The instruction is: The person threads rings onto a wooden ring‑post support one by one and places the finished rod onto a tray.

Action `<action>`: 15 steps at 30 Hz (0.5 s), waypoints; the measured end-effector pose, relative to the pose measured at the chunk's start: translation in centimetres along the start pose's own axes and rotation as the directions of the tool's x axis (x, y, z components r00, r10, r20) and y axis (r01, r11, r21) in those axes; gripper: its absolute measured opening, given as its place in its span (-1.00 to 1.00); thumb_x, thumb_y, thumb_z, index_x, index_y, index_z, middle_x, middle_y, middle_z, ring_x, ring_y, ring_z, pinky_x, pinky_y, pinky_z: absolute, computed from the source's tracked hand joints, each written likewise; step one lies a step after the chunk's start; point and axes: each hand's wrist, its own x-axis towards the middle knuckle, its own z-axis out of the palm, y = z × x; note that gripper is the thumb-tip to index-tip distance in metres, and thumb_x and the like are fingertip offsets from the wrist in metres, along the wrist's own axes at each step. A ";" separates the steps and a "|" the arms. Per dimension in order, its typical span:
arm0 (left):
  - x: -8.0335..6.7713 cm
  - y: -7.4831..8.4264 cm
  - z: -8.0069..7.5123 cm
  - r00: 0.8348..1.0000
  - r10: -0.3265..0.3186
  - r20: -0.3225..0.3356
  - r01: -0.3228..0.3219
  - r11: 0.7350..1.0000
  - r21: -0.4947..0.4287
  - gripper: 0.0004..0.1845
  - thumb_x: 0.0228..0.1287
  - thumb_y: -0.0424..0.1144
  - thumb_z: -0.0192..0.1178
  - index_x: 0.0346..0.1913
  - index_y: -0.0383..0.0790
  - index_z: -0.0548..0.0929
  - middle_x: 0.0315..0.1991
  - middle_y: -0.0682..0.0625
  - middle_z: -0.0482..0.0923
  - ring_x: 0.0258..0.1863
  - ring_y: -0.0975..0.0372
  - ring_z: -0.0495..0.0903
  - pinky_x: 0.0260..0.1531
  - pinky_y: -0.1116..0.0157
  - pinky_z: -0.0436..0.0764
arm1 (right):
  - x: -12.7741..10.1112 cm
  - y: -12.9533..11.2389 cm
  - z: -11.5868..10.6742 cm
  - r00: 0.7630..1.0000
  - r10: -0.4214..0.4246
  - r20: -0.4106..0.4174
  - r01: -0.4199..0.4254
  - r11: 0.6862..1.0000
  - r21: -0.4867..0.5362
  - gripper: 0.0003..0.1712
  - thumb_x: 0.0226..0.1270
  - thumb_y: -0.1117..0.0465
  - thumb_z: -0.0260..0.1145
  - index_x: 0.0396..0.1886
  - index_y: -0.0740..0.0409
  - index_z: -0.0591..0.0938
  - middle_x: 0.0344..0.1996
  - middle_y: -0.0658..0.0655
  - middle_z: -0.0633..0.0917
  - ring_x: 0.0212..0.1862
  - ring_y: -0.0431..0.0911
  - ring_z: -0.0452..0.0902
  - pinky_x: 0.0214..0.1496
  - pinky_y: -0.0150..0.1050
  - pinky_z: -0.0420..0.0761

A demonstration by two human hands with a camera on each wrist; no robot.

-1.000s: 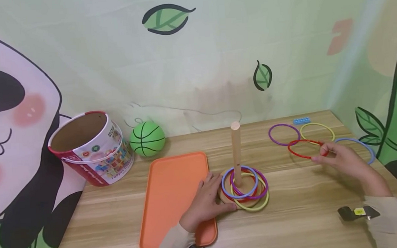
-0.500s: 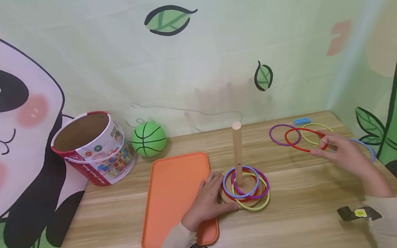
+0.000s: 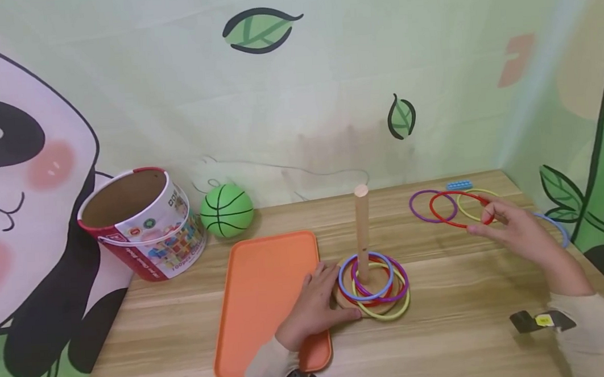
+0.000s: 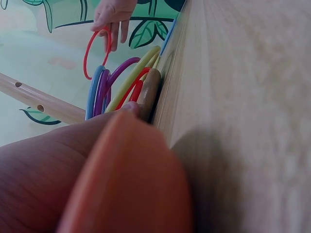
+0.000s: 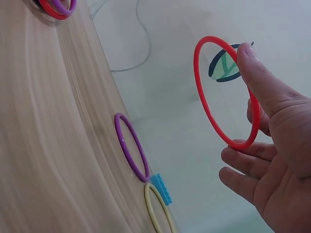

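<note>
At the right of the head view, above the tabletop, a red ring is hanging in the pinch of the right hand; the wrist view is showing the thumb lying against its rim with the other fingers curled under it. It is not yet over the wooden peg, which is standing upright at the centre of the frame. Several rings are already lying stacked around the foot of that peg, blue, purple, yellow and red among them, so a good part of the stacking looks done. Left on the table at the upper right are a purple ring, a yellow ring and a light blue ring partly hidden behind the right hand. The left hand is resting at the base of the peg with fingers nearly straight, touching it and lying partly on the orange tray. Farther left are standing a green ball and a tilted tub.
</note>
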 end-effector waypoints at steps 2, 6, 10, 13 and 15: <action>0.0 0.0 0.0 1.000 -0.001 -0.001 0.001 1.000 0.002 0.15 0.15 0.30 0.51 0.66 -0.19 0.24 0.62 -0.14 0.24 0.69 -0.12 -0.10 0.55 -0.30 -0.12 | 0.1 -0.1 -0.1 1.000 0.004 -0.003 -0.004 1.000 -0.001 -0.64 0.36 0.32 0.52 -0.31 0.34 0.45 0.39 0.72 0.34 0.36 0.73 0.23 0.34 0.52 0.26; -0.1 0.0 0.0 1.000 -0.008 0.002 0.008 1.000 -0.004 0.15 0.15 0.29 0.51 0.66 -0.20 0.24 0.62 -0.16 0.23 0.69 -0.12 -0.10 0.56 -0.30 -0.12 | 0.4 -0.2 -0.3 1.000 -0.006 -0.005 0.006 1.000 -0.014 -0.64 0.35 0.32 0.53 -0.33 0.33 0.45 0.41 0.72 0.32 0.37 0.71 0.25 0.49 0.18 0.34; -0.1 0.0 0.0 1.000 -0.007 0.002 0.007 1.000 -0.017 0.15 0.14 0.29 0.51 0.66 -0.18 0.23 0.63 -0.17 0.22 0.69 -0.13 -0.11 0.56 -0.29 -0.14 | 0.6 -0.2 -0.5 1.000 -0.004 -0.003 0.004 0.999 -0.034 -0.63 0.35 0.28 0.54 -0.33 0.30 0.45 0.41 0.70 0.33 0.35 0.71 0.28 0.24 -0.60 0.35; -0.1 0.0 0.0 1.000 -0.005 0.000 0.005 1.000 -0.022 0.16 0.14 0.29 0.51 0.66 -0.18 0.23 0.63 -0.18 0.21 0.68 -0.14 -0.11 0.56 -0.29 -0.14 | 0.8 -0.3 -0.8 1.000 0.002 -0.001 -0.002 0.999 -0.047 -0.63 0.36 0.26 0.53 -0.32 0.29 0.46 0.40 0.70 0.35 0.35 0.71 0.28 0.27 -0.51 0.40; -0.1 0.1 0.0 1.000 -0.006 0.001 0.006 1.000 -0.025 0.16 0.14 0.29 0.52 0.66 -0.19 0.23 0.63 -0.19 0.21 0.68 -0.14 -0.11 0.56 -0.29 -0.14 | 1.0 -0.5 -1.0 1.000 0.010 0.008 -0.010 0.999 -0.038 -0.63 0.38 0.25 0.52 -0.30 0.29 0.46 0.41 0.70 0.33 0.36 0.71 0.26 0.46 -0.12 0.42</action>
